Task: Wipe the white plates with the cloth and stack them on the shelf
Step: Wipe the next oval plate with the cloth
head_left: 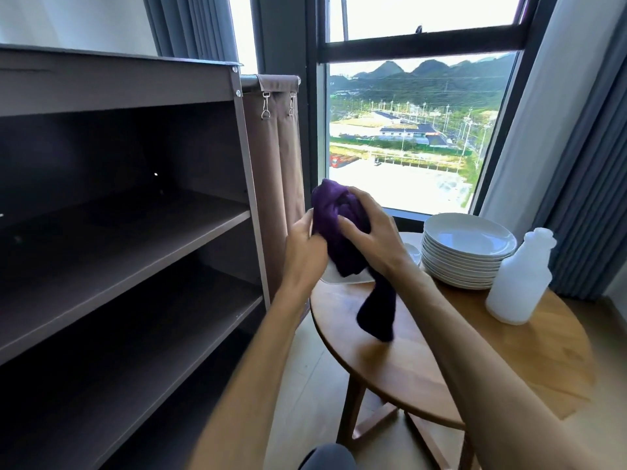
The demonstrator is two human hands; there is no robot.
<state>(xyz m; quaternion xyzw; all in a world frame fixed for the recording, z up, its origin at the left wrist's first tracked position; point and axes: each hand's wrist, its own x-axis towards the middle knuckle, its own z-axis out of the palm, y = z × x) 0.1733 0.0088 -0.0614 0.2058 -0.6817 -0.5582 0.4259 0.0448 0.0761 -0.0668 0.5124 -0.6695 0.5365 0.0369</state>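
Brown shelf unit [129, 232] fills the left side, its visible boards carry no plates, so nothing looks stacked yet. Round wooden table [424, 361] stands right of it by the window. Stack of white plates [468, 249] sits at the table's far edge, roughly ten by the rims, count unsure; these likely wait for wiping. White plastic bottle [519, 276] stands just beside the stack, nearer the camera. Purple cloth [339, 225] is bunched over one plate [339, 278] held up above the table's left edge, tail hanging down. Only the plate's lower rim shows. Left hand [302, 245] grips the plate's left edge, fingers curled round it. Right hand [369, 228] presses the cloth onto the plate, fingers curled over the wad, grasping it. Judgement: early in the task, apparently first plate mid-wipe, whole stack and all shelving left.
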